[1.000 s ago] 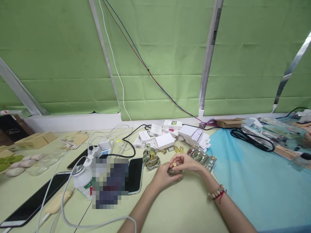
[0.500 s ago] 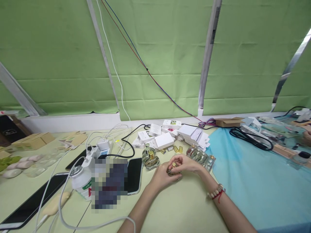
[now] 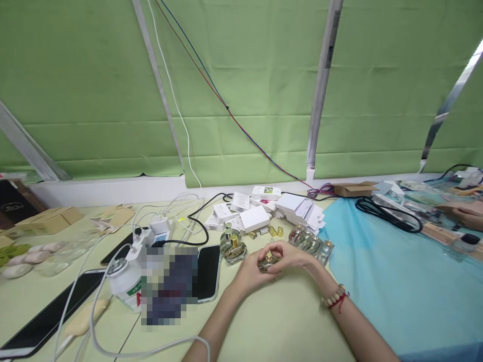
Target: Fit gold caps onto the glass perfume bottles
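Note:
A small glass perfume bottle (image 3: pixel 267 262) with a gold neck sits between my hands at the table's middle. My left hand (image 3: pixel 249 274) wraps its fingers round the left and near side of it. My right hand (image 3: pixel 290 255) curls over from the right, thumb and fingers closed about the same bottle. Just left stand more glass perfume bottles (image 3: pixel 233 249), one with a gold cap. Behind my right hand several similar bottles (image 3: pixel 311 243) are grouped. Loose gold caps (image 3: pixel 279 231) lie beyond my hands.
White small boxes (image 3: pixel 255 219) are heaped at the back. A phone (image 3: pixel 207 274), a white jar (image 3: pixel 126 284) and cables lie left. A blue cloth (image 3: pixel 396 281) covers the right side, with a black cable coil (image 3: pixel 392 213). Another person's hand (image 3: pixel 470 217) is at far right.
My right hand's fingers have shifted, so more of the bottle now shows between my hands. At the far right, the other person's hand has come further into view.

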{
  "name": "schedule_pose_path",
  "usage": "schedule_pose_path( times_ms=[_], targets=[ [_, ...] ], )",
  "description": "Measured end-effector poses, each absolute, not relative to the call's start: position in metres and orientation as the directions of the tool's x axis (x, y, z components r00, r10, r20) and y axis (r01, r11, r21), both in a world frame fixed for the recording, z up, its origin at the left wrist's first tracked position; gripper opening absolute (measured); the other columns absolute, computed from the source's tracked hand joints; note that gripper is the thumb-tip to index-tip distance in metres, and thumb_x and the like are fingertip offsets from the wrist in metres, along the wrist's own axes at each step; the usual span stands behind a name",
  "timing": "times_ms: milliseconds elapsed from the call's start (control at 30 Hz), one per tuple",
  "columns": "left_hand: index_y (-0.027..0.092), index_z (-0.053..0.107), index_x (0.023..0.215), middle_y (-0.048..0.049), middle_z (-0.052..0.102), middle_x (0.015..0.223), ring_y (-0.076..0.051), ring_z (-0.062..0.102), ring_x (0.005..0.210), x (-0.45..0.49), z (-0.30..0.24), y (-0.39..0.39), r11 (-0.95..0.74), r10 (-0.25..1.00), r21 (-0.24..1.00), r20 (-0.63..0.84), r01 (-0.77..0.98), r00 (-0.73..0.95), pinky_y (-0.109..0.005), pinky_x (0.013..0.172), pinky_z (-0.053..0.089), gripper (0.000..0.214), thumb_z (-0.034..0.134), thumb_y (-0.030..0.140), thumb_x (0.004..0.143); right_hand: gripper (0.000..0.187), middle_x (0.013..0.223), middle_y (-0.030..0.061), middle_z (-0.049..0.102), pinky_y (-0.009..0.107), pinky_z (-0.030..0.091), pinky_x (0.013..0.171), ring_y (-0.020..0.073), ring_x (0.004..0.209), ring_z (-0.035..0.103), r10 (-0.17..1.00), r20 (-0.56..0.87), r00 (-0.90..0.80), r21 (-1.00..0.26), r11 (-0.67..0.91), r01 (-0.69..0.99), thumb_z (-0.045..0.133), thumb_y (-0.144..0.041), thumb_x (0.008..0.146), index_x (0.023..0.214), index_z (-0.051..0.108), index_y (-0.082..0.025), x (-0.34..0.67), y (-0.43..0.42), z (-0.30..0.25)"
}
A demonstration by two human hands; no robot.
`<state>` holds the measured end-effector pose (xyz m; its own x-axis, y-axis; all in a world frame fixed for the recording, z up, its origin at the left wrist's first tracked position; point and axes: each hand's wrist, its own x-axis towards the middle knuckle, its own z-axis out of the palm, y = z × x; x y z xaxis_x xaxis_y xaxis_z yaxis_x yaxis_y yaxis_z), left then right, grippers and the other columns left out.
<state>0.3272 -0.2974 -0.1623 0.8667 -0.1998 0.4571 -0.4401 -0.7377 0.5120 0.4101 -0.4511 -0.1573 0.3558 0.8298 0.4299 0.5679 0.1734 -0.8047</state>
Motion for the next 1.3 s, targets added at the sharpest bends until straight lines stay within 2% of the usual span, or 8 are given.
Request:
schedule_pose_path(
  times_ms=[100,333,633,767,967,1033,1200,1300],
  targets=[
    [0.021,0.062,0.108,-0.0005,0.064,0.097,-0.018,0.058,0.085,0.325,-0.161,-0.296,-0.779,-0.195,0.474,0.44,-0.411,0.877,-0.025,0.073,0.045,0.051,0.071,0.034,0.059,0.038,0.062,-0.0034,0.042,0.021,0.016,0.048,0.0059,0.055,0.024,0.834,0.426,0.35,-0.818,0.191,0.543,0.076,-0.026,0.06,0.094,0.066,-0.013,0.412,-0.449,-0.161],
    [0.017,0.061,0.086,0.0023,0.06,0.074,-0.012,0.053,0.067,0.327,-0.166,-0.292,-0.811,-0.196,0.444,0.408,-0.381,0.892,-0.02,0.056,0.037,0.03,0.067,0.037,0.064,0.036,0.083,0.0046,0.063,0.019,0.022,0.048,0.0047,0.054,0.028,0.817,0.433,0.381,-0.853,0.234,0.467,0.076,-0.031,0.064,0.093,0.065,-0.012,0.413,-0.445,-0.163],
    [0.022,0.062,0.101,0.0011,0.063,0.086,-0.015,0.057,0.076,0.328,-0.165,-0.292,-0.855,-0.165,0.389,0.424,-0.343,0.891,-0.022,0.062,0.04,0.045,0.069,0.044,0.063,0.035,0.071,0.0013,0.057,0.019,0.02,0.046,0.0046,0.052,0.028,0.793,0.47,0.387,-0.817,0.225,0.531,0.075,-0.034,0.066,0.092,0.066,-0.013,0.416,-0.442,-0.167],
    [0.025,0.056,0.114,-0.0009,0.062,0.099,-0.019,0.058,0.088,0.332,-0.167,-0.291,-0.882,-0.083,0.368,0.493,-0.294,0.866,-0.026,0.071,0.043,0.057,0.069,0.047,0.064,0.035,0.063,-0.0011,0.049,0.019,0.019,0.047,0.0057,0.053,0.026,0.692,0.55,0.467,-0.763,0.19,0.617,0.072,-0.039,0.068,0.091,0.067,-0.014,0.417,-0.439,-0.167],
    [0.023,0.049,0.119,-0.0026,0.056,0.121,-0.02,0.055,0.107,0.335,-0.168,-0.289,-0.896,-0.048,0.342,0.559,-0.283,0.828,-0.03,0.085,0.043,0.045,0.058,0.035,0.077,0.046,0.089,0.003,0.057,0.02,0.027,0.052,0.0067,0.059,0.034,0.544,0.645,0.537,-0.689,0.11,0.716,0.074,-0.035,0.065,0.106,0.062,-0.017,0.425,-0.441,-0.169],
    [0.024,0.048,0.12,-0.0026,0.056,0.12,-0.02,0.057,0.103,0.335,-0.167,-0.288,-0.896,-0.046,0.341,0.565,-0.284,0.824,-0.03,0.083,0.043,0.043,0.055,0.037,0.079,0.05,0.09,0.0037,0.057,0.021,0.029,0.053,0.0077,0.06,0.036,0.558,0.632,0.538,-0.667,0.037,0.744,0.076,-0.035,0.062,0.106,0.062,-0.016,0.43,-0.441,-0.174],
    [0.024,0.05,0.119,-0.0013,0.062,0.107,-0.016,0.059,0.071,0.336,-0.167,-0.285,-0.909,-0.039,0.334,0.526,-0.249,0.85,-0.03,0.072,0.045,0.044,0.054,0.043,0.079,0.055,0.062,-0.0015,0.046,0.021,0.024,0.049,0.0083,0.055,0.035,0.595,0.55,0.586,-0.683,-0.082,0.725,0.077,-0.042,0.059,0.103,0.061,-0.013,0.44,-0.44,-0.184],
    [0.022,0.05,0.12,-0.0029,0.06,0.112,-0.016,0.059,0.077,0.336,-0.167,-0.284,-0.906,-0.06,0.325,0.535,-0.271,0.843,-0.029,0.073,0.044,0.045,0.054,0.04,0.079,0.057,0.055,-0.0034,0.041,0.021,0.021,0.046,0.0074,0.05,0.033,0.6,0.532,0.598,-0.685,-0.11,0.72,0.078,-0.044,0.057,0.101,0.062,-0.012,0.44,-0.44,-0.183]
  ],
)
